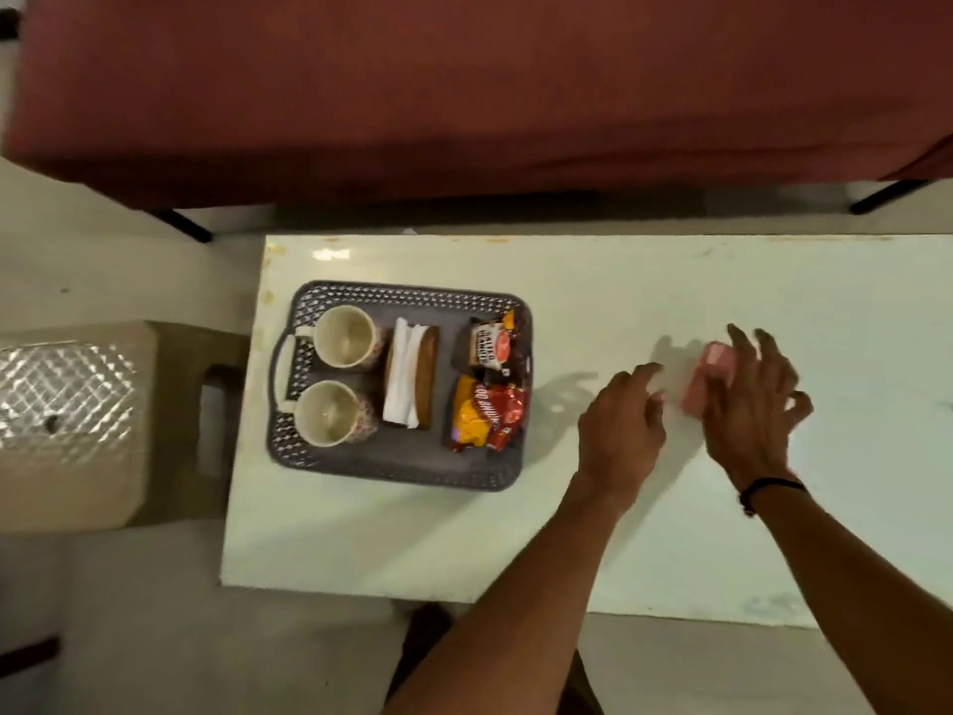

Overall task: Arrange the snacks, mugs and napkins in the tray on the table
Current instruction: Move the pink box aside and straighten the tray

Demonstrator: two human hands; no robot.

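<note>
The right hand (750,405) spreads its fingers loosely over a pink packet (707,376) (blurred, so whether they grip it cannot be told). The left hand (621,433) hovers just beside, fingers relaxed, holding nothing. The grey tray (402,469) sits well left on the white table (773,291).

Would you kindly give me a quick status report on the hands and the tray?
Left hand open over the table. Right hand on a pink packet, grip unclear. Tray holds two mugs, napkins, snacks. Path to tray unobstructed.
</note>
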